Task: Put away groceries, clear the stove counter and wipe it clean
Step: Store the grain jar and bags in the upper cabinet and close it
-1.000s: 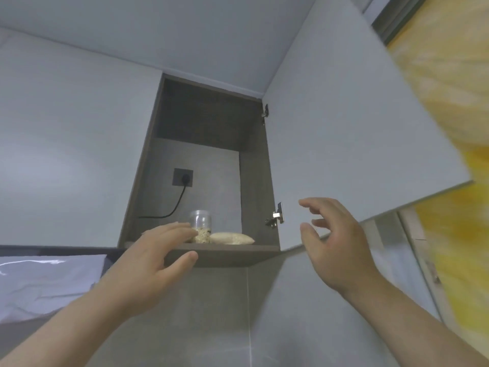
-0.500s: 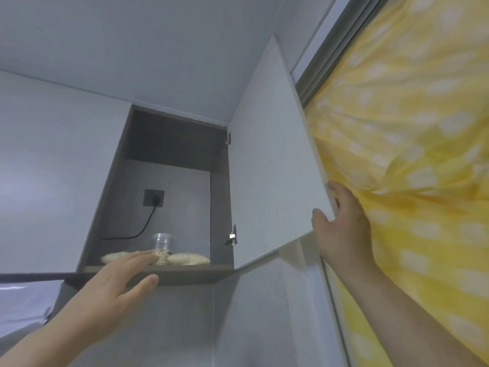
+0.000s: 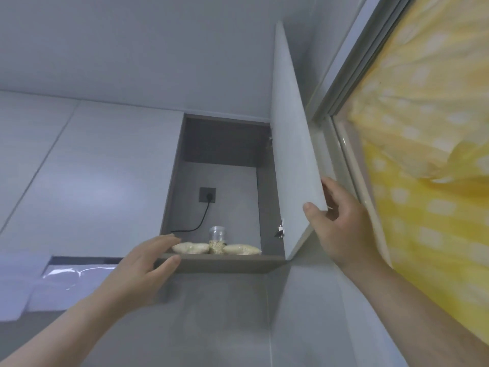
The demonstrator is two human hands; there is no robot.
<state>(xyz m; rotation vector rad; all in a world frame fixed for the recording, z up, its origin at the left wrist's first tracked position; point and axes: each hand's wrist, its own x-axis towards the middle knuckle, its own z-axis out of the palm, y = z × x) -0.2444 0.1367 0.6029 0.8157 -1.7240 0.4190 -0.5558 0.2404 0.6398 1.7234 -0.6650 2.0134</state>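
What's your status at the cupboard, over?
Right hand grips corner of open cabinet door. Left hand open at shelf edge. Jar between two bags on shelf. Cable lies behind them.

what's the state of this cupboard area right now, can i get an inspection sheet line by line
surface: cupboard shelf, dark, open at the front
job's things: clear jar, part full of grains, stands between left bag and right bag, both pale
clutter: nothing seen
hands: left hand open, fingers straight over the shelf edge beside the left bag, contact unclear; right hand grips the lower corner of the cupboard door, which stands open
cables: black cable runs from the socket on the back wall down to the shelf
surroundings: yellow spotted curtain at right; shiny wrapped item at lower left
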